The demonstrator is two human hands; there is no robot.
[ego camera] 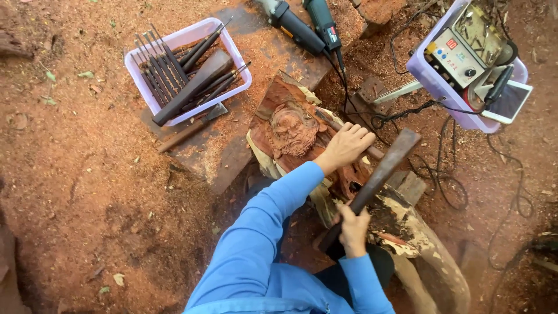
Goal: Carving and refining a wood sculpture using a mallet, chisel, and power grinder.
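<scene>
Gripping chisel (pixel 349 136), left hand (pixel 347 145) fingers closed; right hand (pixel 353 228) clenching mallet (pixel 372 183); lilac tub (pixel 224 35) holding chisels.

The left arm, in a blue sleeve, stretches from six o'clock up toward one o'clock, elbow nearly straight. The left hand (pixel 347 145) sits at the frame's centre, knuckles up, fingers curled tight in a fist around a chisel (pixel 354 139). The right forearm rises short from five o'clock, wrist bent. The right hand (pixel 353 228) is clenched on a mallet (pixel 378 177) handle, its head raised toward two o'clock, just beside the left hand.
</scene>
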